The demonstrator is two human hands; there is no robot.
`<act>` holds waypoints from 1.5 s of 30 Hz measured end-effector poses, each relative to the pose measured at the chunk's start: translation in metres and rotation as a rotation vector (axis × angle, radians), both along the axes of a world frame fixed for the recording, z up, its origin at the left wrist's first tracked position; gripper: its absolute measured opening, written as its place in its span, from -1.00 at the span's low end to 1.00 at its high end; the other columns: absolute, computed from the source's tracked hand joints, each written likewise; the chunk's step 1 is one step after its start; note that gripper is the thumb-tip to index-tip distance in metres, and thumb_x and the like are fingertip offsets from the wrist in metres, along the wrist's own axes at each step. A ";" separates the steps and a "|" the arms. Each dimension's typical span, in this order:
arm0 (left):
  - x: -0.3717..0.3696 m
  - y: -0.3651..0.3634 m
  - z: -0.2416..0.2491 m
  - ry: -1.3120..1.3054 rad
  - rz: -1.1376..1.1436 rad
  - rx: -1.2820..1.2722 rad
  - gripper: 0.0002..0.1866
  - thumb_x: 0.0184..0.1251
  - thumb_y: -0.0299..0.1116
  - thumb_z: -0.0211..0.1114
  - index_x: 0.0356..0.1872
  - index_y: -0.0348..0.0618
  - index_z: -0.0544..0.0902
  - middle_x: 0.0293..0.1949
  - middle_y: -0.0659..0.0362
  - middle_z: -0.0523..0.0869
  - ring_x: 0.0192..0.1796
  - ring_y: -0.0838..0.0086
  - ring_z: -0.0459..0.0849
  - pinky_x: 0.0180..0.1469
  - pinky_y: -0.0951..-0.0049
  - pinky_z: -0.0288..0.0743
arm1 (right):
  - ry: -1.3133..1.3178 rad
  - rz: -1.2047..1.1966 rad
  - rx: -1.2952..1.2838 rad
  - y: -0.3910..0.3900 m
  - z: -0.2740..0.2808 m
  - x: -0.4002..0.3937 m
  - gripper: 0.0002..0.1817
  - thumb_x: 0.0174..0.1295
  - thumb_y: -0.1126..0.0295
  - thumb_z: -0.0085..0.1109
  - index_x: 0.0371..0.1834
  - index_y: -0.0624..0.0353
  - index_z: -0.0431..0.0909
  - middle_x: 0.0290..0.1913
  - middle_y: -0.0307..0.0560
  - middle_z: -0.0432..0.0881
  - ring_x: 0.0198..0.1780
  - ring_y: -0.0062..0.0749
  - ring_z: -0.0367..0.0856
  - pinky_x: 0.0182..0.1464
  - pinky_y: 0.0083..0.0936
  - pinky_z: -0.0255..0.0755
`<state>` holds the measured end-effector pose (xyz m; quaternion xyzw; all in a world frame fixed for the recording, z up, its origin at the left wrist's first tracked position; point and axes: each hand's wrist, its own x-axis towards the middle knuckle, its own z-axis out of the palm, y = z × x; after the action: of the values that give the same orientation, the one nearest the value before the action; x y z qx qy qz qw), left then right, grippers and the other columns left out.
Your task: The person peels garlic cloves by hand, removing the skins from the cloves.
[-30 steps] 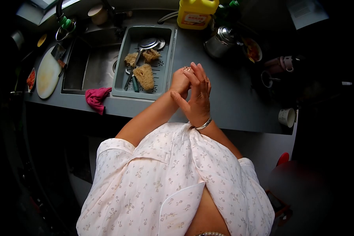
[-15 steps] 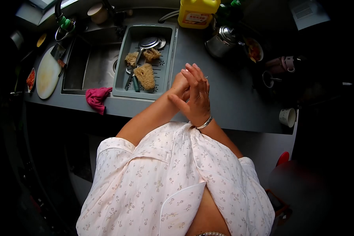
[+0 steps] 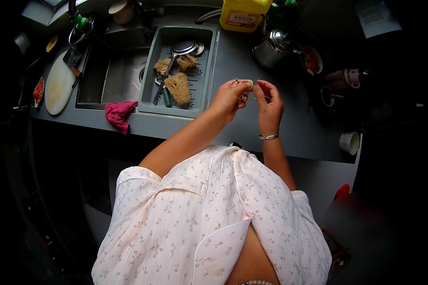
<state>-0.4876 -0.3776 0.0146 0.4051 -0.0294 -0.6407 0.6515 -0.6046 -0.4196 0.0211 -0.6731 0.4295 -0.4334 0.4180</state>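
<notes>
My left hand (image 3: 229, 99) is closed, thumb pressed against the fingers, around a small pale piece (image 3: 235, 83) that looks like garlic with papery skin. Most of it is hidden by the fingers. Just to its right, my right hand (image 3: 269, 102), with a silver bracelet (image 3: 269, 137) at the wrist, has its thumb and fingertips drawn together close to the left thumb. What lies in that pinch is too small to make out. Both hands are above the grey counter (image 3: 233, 61), right of the grey draining tray (image 3: 147, 107).
The tray holds several loofah pieces (image 3: 178, 89) and a ladle (image 3: 184, 47). Left of it are the sink (image 3: 111, 78), a pink cloth (image 3: 119, 115) and a cutting board (image 3: 58, 88). A yellow jug (image 3: 244, 16), metal pot (image 3: 273, 49) and cup (image 3: 349, 142) stand to the right.
My hands were pressed together, the right palm over the left. They have come apart, the right hand moving rightward, and the pale piece now shows in the left fingers.
</notes>
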 end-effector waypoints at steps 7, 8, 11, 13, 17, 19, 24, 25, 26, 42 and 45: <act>-0.001 0.010 0.007 -0.225 -0.074 -0.089 -0.85 0.26 -0.35 0.33 -0.20 -0.13 0.61 -0.48 0.35 0.57 -0.53 0.73 0.43 -0.56 0.71 0.23 | -0.256 0.098 0.427 0.004 0.004 -0.004 -0.76 0.24 0.28 0.30 -0.18 0.19 0.55 -0.30 -0.24 0.65 -0.35 -0.64 0.58 -0.37 -0.73 0.41; -0.001 0.011 0.009 -0.278 -0.074 -0.094 -0.86 0.27 -0.35 0.33 -0.21 -0.13 0.62 -0.50 0.36 0.56 -0.55 0.74 0.42 -0.58 0.71 0.23 | -0.255 0.096 0.427 0.005 0.004 -0.005 -0.76 0.24 0.28 0.30 -0.18 0.19 0.55 -0.30 -0.24 0.65 -0.35 -0.64 0.58 -0.37 -0.73 0.41; 0.000 0.013 0.007 -0.352 -0.083 -0.109 -0.86 0.27 -0.36 0.34 -0.21 -0.15 0.64 -0.53 0.37 0.56 -0.59 0.74 0.42 -0.60 0.71 0.21 | -0.296 0.105 0.487 0.006 0.002 -0.005 -0.78 0.27 0.27 0.27 -0.20 0.18 0.55 -0.32 -0.25 0.65 -0.36 -0.64 0.58 -0.39 -0.73 0.39; 0.000 0.015 0.007 -0.373 -0.091 -0.118 -0.86 0.27 -0.37 0.34 -0.21 -0.16 0.64 -0.53 0.36 0.57 -0.60 0.75 0.42 -0.61 0.71 0.21 | -0.276 0.100 0.499 0.006 0.001 -0.006 -0.78 0.28 0.26 0.24 -0.20 0.17 0.55 -0.33 -0.26 0.64 -0.37 -0.64 0.58 -0.39 -0.73 0.39; 0.000 0.018 0.007 -0.472 -0.095 -0.102 -0.86 0.27 -0.38 0.35 -0.21 -0.18 0.64 -0.50 0.33 0.61 -0.59 0.76 0.42 -0.61 0.72 0.21 | -0.264 0.099 0.516 0.006 -0.002 -0.006 -0.80 0.28 0.27 0.24 -0.23 0.16 0.55 -0.36 -0.27 0.64 -0.39 -0.64 0.57 -0.38 -0.73 0.38; 0.001 0.021 0.004 -0.488 -0.096 -0.112 -0.86 0.27 -0.38 0.35 -0.22 -0.19 0.64 -0.49 0.32 0.62 -0.59 0.76 0.43 -0.61 0.72 0.22 | -0.232 0.094 0.500 0.005 -0.006 -0.007 -0.82 0.27 0.26 0.25 -0.27 0.15 0.58 -0.38 -0.27 0.65 -0.40 -0.63 0.59 -0.41 -0.73 0.40; 0.003 0.025 -0.006 -0.647 -0.039 -0.105 -0.83 0.25 -0.39 0.37 -0.20 -0.22 0.65 -0.47 0.35 0.61 -0.56 0.76 0.42 -0.59 0.75 0.21 | -0.012 0.096 0.311 0.009 0.005 -0.002 -0.81 0.24 0.27 0.28 -0.29 0.16 0.62 -0.41 -0.24 0.68 -0.44 -0.61 0.63 -0.45 -0.73 0.43; 0.003 0.025 -0.008 -0.645 -0.054 -0.127 -0.83 0.25 -0.39 0.37 -0.20 -0.22 0.65 -0.47 0.35 0.61 -0.56 0.76 0.42 -0.59 0.75 0.21 | 0.018 0.129 0.264 0.011 0.009 -0.001 -0.81 0.23 0.27 0.30 -0.29 0.17 0.63 -0.41 -0.23 0.69 -0.45 -0.60 0.64 -0.46 -0.73 0.44; 0.004 0.027 -0.011 -0.659 -0.031 -0.162 -0.83 0.24 -0.41 0.37 -0.21 -0.24 0.66 -0.42 0.31 0.65 -0.46 0.74 0.50 -0.48 0.75 0.31 | 0.009 0.120 0.269 0.012 0.010 0.000 -0.81 0.22 0.28 0.31 -0.29 0.18 0.64 -0.44 -0.23 0.69 -0.46 -0.59 0.66 -0.46 -0.73 0.45; 0.018 0.041 0.006 -0.656 -0.093 -0.098 -0.83 0.26 -0.43 0.35 -0.14 -0.20 0.69 -0.47 0.39 0.60 -0.49 0.80 0.45 -0.50 0.78 0.28 | -0.047 0.225 0.357 0.017 0.026 -0.005 -0.81 0.26 0.34 0.23 -0.22 0.25 0.67 -0.37 -0.14 0.74 -0.35 -0.54 0.73 -0.41 -0.68 0.53; 0.021 0.041 0.004 -0.736 -0.112 -0.112 -0.83 0.25 -0.44 0.36 -0.16 -0.23 0.70 -0.42 0.34 0.63 -0.46 0.76 0.49 -0.45 0.75 0.34 | 0.009 0.238 0.261 0.016 0.029 -0.006 -0.82 0.24 0.36 0.25 -0.23 0.26 0.67 -0.37 -0.11 0.74 -0.36 -0.52 0.73 -0.38 -0.67 0.54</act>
<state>-0.4670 -0.3369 0.0187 0.5697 -0.3186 -0.4843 0.5826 -0.6109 -0.4031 0.0505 -0.6610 0.4015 -0.3184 0.5482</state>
